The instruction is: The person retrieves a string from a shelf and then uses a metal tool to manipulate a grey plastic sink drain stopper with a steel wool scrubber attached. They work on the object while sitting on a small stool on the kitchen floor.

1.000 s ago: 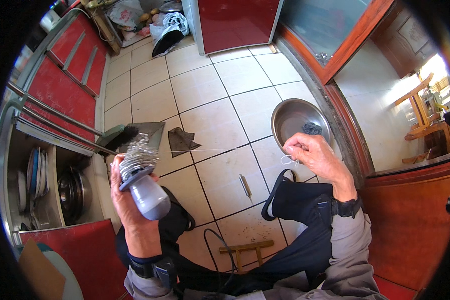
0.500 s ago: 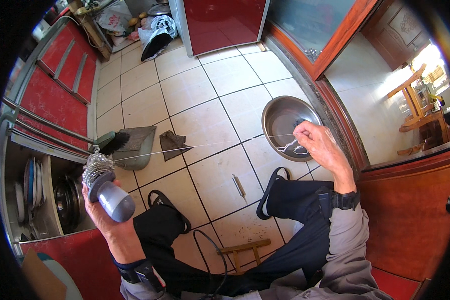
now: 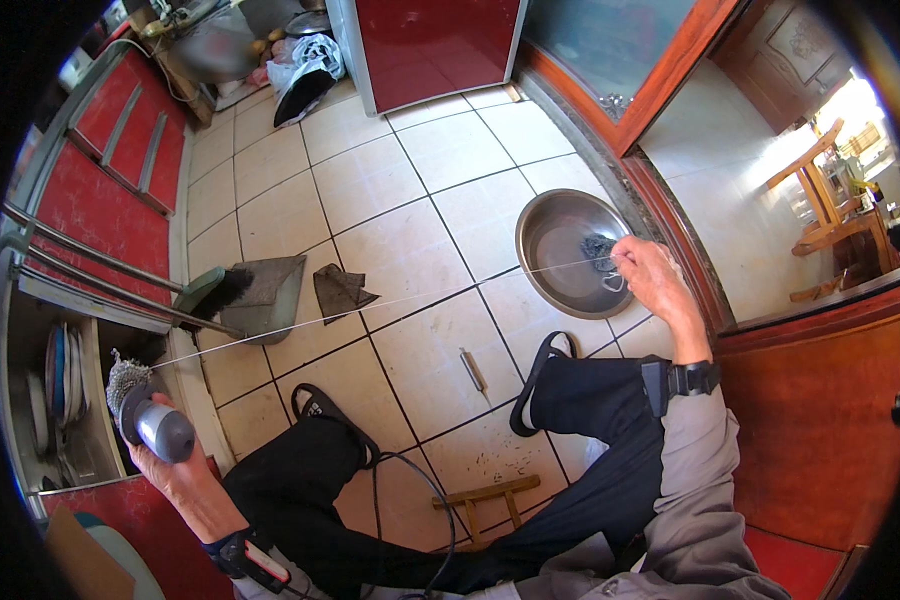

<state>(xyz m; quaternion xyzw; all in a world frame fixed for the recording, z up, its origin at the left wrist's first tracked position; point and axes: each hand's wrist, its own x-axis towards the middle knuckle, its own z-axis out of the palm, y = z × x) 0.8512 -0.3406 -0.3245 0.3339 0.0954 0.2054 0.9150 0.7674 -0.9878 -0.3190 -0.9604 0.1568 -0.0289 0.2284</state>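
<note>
My left hand [image 3: 185, 490], low at the left, is closed around the grey handle [image 3: 167, 432] of a pot scrubber. Silver steel wool [image 3: 128, 382] sits at the scrubber's far end. A thin pale strand [image 3: 390, 302] runs taut from the steel wool across to my right hand [image 3: 660, 285], whose fingertips pinch it. That hand is over the near right rim of a round metal basin [image 3: 542, 240]. Beside the fingers, inside the basin, lies a dark tangled clump [image 3: 598, 250]; a pale loop [image 3: 615, 283] hangs under the fingers.
On the tiled floor are a dustpan [image 3: 270, 290] with a brush, a dark rag [image 3: 340, 293] and a small metal cylinder [image 3: 472, 370]. A wooden stool frame [image 3: 485, 493] and a black cable [image 3: 451, 520] are near my legs. Red cabinets [image 3: 120, 205] line the left.
My left hand has moved left and slightly down with the scrubber, lengthening the strand. My right hand has shifted slightly right, still pinching it.
</note>
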